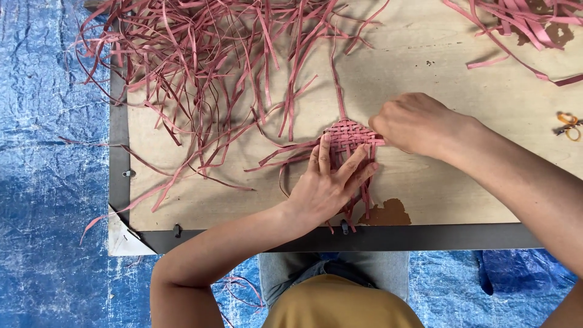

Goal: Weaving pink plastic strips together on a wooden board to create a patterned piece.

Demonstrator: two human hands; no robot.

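Flat, left hand [328,185] presses woven patch [347,135]; right hand [416,124] pinches strip.

Two hands [328,188], one woven pink mat [347,135], one wooden board [461,188]

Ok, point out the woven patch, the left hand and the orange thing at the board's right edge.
woven patch [347,132]: head view, on its bare upper weave.
left hand [325,189]: head view, on the back of the hand.
orange thing [569,124]: head view, on its looped middle.
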